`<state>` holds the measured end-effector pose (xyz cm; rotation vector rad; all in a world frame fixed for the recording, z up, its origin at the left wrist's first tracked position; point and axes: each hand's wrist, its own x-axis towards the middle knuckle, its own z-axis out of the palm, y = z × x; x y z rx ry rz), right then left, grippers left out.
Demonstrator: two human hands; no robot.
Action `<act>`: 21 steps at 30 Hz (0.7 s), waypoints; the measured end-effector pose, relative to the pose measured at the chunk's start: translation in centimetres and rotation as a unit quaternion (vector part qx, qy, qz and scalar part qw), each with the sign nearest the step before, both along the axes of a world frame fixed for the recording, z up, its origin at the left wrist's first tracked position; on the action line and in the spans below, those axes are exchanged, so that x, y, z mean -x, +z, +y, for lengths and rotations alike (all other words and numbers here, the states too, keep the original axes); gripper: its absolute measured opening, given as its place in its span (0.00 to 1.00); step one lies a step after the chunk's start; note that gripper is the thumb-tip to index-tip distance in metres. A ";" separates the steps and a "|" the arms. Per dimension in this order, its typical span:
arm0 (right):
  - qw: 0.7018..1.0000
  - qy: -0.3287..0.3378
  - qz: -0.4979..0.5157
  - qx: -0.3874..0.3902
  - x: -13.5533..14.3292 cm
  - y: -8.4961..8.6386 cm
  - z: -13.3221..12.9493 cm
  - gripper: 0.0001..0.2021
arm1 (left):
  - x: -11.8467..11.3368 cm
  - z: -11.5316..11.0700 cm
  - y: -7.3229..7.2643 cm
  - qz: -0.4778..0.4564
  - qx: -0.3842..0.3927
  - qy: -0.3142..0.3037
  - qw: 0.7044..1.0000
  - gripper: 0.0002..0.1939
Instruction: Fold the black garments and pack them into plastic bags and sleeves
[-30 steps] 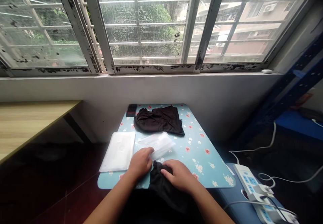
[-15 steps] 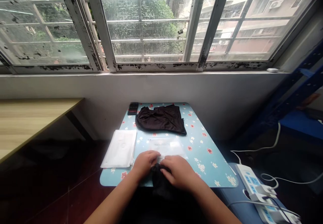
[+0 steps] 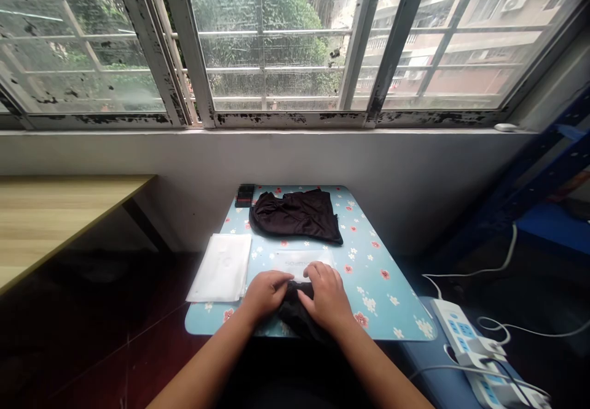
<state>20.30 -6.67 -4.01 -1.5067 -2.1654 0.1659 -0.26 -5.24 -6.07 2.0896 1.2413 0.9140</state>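
A bundled piece of black cloth (image 3: 295, 312) lies at the table's near edge, between my two hands. My left hand (image 3: 266, 293) is closed, its thumb and fingers pinching the cloth's upper left edge. From the right, my right hand (image 3: 328, 297) curls over the cloth, thumb on the near side and fingers bent at its far edge. Just beyond the fingertips lies a clear plastic bag (image 3: 288, 260) with faint printing, flat on the table. The lower part of the cloth is hidden by my right hand and fades into dark clothing.
A dark garment (image 3: 295, 215) lies spread across the far part of the flowered blue table (image 3: 391, 307). White plastic bags (image 3: 220, 269) are stacked at left. A small dark object (image 3: 244, 195) sits at the far left corner. Power strips (image 3: 456, 329) with cables stand at right.
The black cloth has been lifted forward onto the table edge and spread wider. My right hand's fingers have opened somewhat and reached farther forward over it.
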 end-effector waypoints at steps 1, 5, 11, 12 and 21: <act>1.000 -0.009 -0.004 -0.001 0.1 -0.1 0.0 0.11 | 0.1 0.0 0.0 -0.010 -0.002 0.002 1.000 0.17; 0.998 -0.061 -0.016 -0.011 0.9 -0.3 0.2 0.12 | 0.0 -0.2 0.3 -0.060 -0.009 0.007 0.998 0.13; 0.997 -0.078 -0.007 -0.009 1.6 -0.4 0.7 0.10 | -0.6 0.1 0.8 -0.076 -0.005 -0.004 0.997 0.13; 0.997 -0.072 0.002 0.002 1.4 -0.3 0.8 0.10 | -0.7 0.2 0.8 -0.072 0.004 -0.005 0.997 0.16; 0.990 -0.138 -0.014 -0.018 -3.2 -0.9 1.4 0.15 | -0.4 0.2 0.8 -0.049 0.023 -0.031 0.998 0.30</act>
